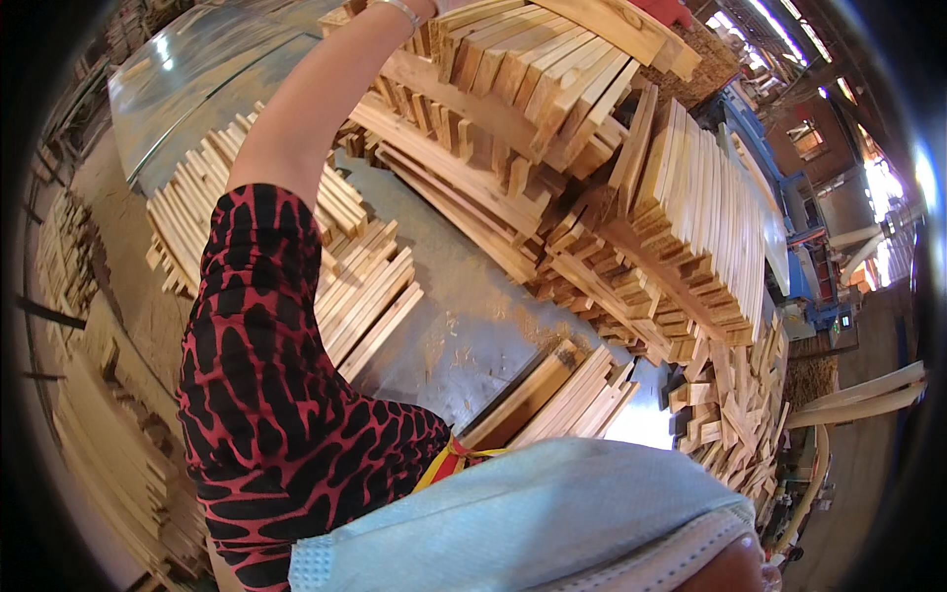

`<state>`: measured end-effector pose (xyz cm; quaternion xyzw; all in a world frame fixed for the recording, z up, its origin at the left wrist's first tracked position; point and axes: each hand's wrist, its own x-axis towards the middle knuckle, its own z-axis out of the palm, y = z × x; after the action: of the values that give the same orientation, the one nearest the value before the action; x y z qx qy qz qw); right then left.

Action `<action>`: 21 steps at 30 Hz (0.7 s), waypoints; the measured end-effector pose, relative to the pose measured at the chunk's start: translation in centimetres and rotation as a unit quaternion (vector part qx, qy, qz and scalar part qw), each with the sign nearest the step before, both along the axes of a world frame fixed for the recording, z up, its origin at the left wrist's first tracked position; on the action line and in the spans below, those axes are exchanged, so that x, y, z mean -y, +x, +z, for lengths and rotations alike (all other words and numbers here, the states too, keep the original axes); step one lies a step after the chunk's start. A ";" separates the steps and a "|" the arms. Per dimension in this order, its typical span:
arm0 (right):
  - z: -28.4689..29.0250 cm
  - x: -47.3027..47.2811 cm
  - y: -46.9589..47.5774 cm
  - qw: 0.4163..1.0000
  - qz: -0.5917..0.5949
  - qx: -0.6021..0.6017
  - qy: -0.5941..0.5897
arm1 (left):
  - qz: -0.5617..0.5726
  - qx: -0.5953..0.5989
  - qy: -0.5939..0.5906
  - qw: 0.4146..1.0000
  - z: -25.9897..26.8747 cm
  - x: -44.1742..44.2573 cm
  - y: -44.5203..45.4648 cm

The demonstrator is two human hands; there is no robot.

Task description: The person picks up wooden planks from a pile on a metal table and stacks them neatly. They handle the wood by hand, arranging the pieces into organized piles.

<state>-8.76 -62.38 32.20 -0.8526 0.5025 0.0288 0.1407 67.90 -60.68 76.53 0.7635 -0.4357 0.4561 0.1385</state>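
Observation:
My left arm reaches up to the top edge, with a bangle (399,13) at the wrist. Only a sliver of my left hand (444,6) shows there, beside a stack of light wooden slats (510,55); its fingers are cut off, so I cannot tell whether they grip anything. My right hand is out of view. A wooden board (618,29) lies across the top of the slats. Under them, crosswise layers of wood pieces (451,133) form a pile. A second pile of upright slats (699,214) stands to its right.
The metal table (451,325) carries sawdust and shavings. Slat bundles lie at left (200,200) and near my body (584,392). Loose offcuts (732,414) heap at right, before blue machinery (803,274). Something red (662,10) shows at the top edge. More boards (111,436) are stacked at far left.

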 end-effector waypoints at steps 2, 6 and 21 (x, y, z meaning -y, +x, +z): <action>0.2 0.4 0.2 0.998 0.001 -0.040 -0.041 | 0.049 -0.040 0.011 0.998 2.1 1.9 2.4; -0.1 0.2 1.2 0.995 -0.044 -0.077 -0.036 | 0.044 -0.065 0.138 0.987 4.8 7.6 5.2; 0.7 0.1 1.7 0.996 -0.026 -0.079 -0.013 | -0.010 -0.121 0.278 0.953 3.6 8.1 4.3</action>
<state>-7.05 -62.43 32.94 -0.8358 0.5347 0.0859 0.0902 72.17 -68.79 80.14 0.8168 -0.5328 0.2200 -0.0229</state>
